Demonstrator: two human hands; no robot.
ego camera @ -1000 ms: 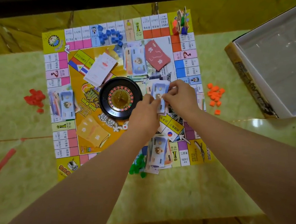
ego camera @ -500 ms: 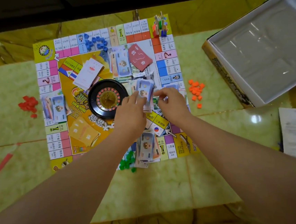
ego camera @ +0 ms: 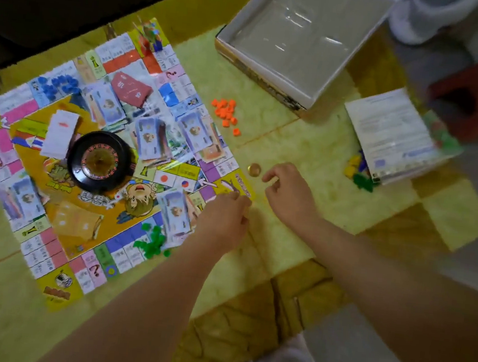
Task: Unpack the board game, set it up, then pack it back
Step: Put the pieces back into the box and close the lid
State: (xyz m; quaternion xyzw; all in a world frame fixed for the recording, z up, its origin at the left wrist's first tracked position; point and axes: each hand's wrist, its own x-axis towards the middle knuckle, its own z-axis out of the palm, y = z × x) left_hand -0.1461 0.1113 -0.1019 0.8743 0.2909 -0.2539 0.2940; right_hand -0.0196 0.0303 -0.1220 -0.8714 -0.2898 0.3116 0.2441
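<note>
Fingers [ego camera: 272, 176] of the right hand [ego camera: 290, 197] curl loosely, empty, beside a small round gold coin [ego camera: 254, 169]; left hand [ego camera: 225, 220] hold unclear.

Your left hand [ego camera: 222, 220] is knuckles-up with its fingers curled under, and whether they grip anything is hidden from view. Your right hand [ego camera: 289, 196] sits just beside it, not touching, palm down, fingers loosely bent and holding nothing. Your left forearm [ego camera: 138, 302] reaches in from the lower left, your right forearm [ego camera: 382, 282] from the lower right, both bare.
</note>
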